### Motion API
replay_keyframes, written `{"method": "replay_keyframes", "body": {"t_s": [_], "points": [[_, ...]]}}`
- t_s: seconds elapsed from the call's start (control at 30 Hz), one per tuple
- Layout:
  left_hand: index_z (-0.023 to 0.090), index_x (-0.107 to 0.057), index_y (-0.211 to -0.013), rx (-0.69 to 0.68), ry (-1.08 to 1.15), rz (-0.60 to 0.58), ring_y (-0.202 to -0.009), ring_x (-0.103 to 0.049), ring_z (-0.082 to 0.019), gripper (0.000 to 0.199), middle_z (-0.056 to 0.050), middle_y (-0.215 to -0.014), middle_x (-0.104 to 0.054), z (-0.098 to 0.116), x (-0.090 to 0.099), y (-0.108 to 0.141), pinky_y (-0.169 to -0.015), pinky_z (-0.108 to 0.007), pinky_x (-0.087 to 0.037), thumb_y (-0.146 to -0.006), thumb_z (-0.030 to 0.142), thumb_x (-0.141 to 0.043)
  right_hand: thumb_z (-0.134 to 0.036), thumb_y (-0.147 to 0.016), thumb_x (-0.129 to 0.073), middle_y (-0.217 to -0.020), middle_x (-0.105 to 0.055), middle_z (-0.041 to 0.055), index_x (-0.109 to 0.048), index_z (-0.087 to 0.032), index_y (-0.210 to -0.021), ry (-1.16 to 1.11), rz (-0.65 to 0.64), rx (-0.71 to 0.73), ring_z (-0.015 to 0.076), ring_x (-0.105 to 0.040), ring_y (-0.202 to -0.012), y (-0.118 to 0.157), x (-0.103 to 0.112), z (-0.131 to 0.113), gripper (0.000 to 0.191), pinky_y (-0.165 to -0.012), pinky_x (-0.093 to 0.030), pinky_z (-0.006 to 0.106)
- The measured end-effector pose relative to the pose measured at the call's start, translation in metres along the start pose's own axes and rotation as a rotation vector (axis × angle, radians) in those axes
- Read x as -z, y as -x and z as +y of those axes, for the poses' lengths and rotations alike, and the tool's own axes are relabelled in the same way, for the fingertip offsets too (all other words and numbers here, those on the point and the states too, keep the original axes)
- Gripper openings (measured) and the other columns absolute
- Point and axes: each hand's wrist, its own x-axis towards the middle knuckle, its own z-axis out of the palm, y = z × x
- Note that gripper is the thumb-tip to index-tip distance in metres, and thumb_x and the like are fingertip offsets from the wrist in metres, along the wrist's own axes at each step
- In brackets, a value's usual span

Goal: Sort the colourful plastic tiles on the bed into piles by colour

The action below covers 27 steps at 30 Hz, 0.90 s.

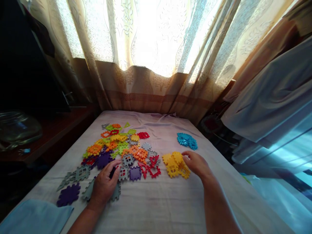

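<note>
Toothed plastic building tiles lie in a mixed pile [113,146] on the sheet, in orange, green, yellow, red, grey and purple. My left hand [105,183] rests at the near side of this pile, thumb and forefinger apart, with dark purple showing in the gap between them. Grey tiles [115,191] stick out from under that hand. To the right, a small heap of yellow tiles [172,165] lies apart. My right hand [196,164] is at its right edge, thumb and forefinger closed on a yellow tile [183,169]; the fingertips partly hide the grip.
A stack of blue tiles [187,140] lies farther back on the right. A dark purple tile [68,194] and a light blue cloth [36,216] are at the near left. Curtains [146,84] hang behind the bed; clothes [270,87] hang on the right. A glass bowl [19,130] stands left.
</note>
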Motion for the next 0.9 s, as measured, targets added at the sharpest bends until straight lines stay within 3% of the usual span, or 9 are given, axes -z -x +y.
{"method": "replay_keyframes", "body": {"t_s": [0.1, 0.2, 0.3, 0.4, 0.5, 0.63, 0.77, 0.9], "points": [[0.024, -0.069, -0.099, 0.026, 0.017, 0.013, -0.098, -0.070, -0.020, 0.030, -0.003, -0.106, -0.075, -0.001, 0.000, 0.000, -0.091, -0.031, -0.054, -0.086, 0.043, -0.049, -0.026, -0.090, -0.044, -0.118, -0.069, 0.0052, -0.070, -0.024, -0.112, 0.000, 0.059, 0.160, 0.0207, -0.062, -0.109, -0.003, -0.001, -0.043, 0.034, -0.091, -0.044, 0.029], [0.024, -0.069, -0.098, 0.042, 0.032, 0.024, -0.097, -0.070, -0.019, 0.029, -0.003, -0.104, -0.075, -0.001, -0.001, 0.001, -0.091, -0.031, -0.054, -0.086, 0.042, -0.050, -0.026, -0.090, -0.045, -0.122, -0.067, 0.0053, -0.068, -0.025, -0.116, 0.022, 0.025, 0.410, 0.0205, -0.060, -0.113, -0.013, -0.017, -0.101, 0.035, -0.096, -0.042, 0.029], [0.024, -0.070, -0.098, 0.048, 0.045, 0.017, -0.096, -0.070, -0.019, 0.028, -0.004, -0.104, -0.075, 0.000, 0.000, 0.002, -0.092, -0.032, -0.054, -0.087, 0.040, -0.050, -0.020, -0.090, -0.043, -0.121, -0.067, 0.0079, -0.069, -0.025, -0.116, 0.106, -0.080, 0.482, 0.0223, -0.060, -0.113, -0.030, -0.039, -0.152, 0.037, -0.092, -0.044, 0.032], [0.024, -0.070, -0.099, 0.055, 0.050, 0.006, -0.097, -0.070, -0.019, 0.027, -0.004, -0.103, -0.075, 0.000, 0.000, 0.002, -0.092, -0.033, -0.054, -0.087, 0.039, -0.050, -0.018, -0.088, -0.047, -0.120, -0.067, 0.0119, -0.069, -0.023, -0.114, 0.135, -0.124, 0.488, 0.0253, -0.060, -0.112, -0.050, -0.056, -0.182, 0.035, -0.091, -0.045, 0.035], [0.024, -0.070, -0.100, 0.059, 0.053, 0.001, -0.098, -0.070, -0.019, 0.028, -0.005, -0.103, -0.075, 0.001, 0.000, 0.002, -0.093, -0.034, -0.054, -0.087, 0.039, -0.050, -0.031, -0.087, -0.055, -0.125, -0.062, 0.0145, -0.067, -0.023, -0.117, 0.152, -0.144, 0.500, 0.0276, -0.057, -0.114, -0.064, -0.062, -0.193, 0.034, -0.092, -0.044, 0.038], [0.024, -0.069, -0.100, 0.049, 0.064, 0.002, -0.100, -0.069, -0.019, 0.026, -0.005, -0.108, -0.074, 0.000, -0.001, 0.002, -0.094, -0.034, -0.054, -0.087, 0.038, -0.051, -0.051, -0.078, -0.066, -0.127, -0.060, 0.0114, -0.065, -0.026, -0.120, 0.171, -0.148, 0.536, 0.0260, -0.056, -0.114, -0.071, -0.063, -0.197, 0.049, -0.093, -0.044, 0.036], [0.024, -0.069, -0.100, 0.043, 0.065, 0.009, -0.101, -0.069, -0.019, 0.026, -0.005, -0.107, -0.074, 0.000, -0.002, 0.002, -0.094, -0.034, -0.054, -0.088, 0.038, -0.050, -0.051, -0.081, -0.064, -0.123, -0.062, 0.0128, -0.068, -0.021, -0.113, 0.192, -0.108, 0.542, 0.0259, -0.055, -0.113, -0.065, -0.061, -0.194, 0.044, -0.093, -0.042, 0.036], [0.023, -0.069, -0.101, 0.037, 0.066, -0.001, -0.102, -0.069, -0.020, 0.026, -0.005, -0.107, -0.074, -0.001, -0.002, 0.002, -0.095, -0.035, -0.053, -0.088, 0.037, -0.050, -0.055, -0.082, -0.061, -0.119, -0.065, 0.0167, -0.072, -0.016, -0.105, 0.291, 0.003, 0.532, 0.0292, -0.055, -0.113, -0.049, -0.044, -0.177, 0.046, -0.093, -0.041, 0.039]]}}
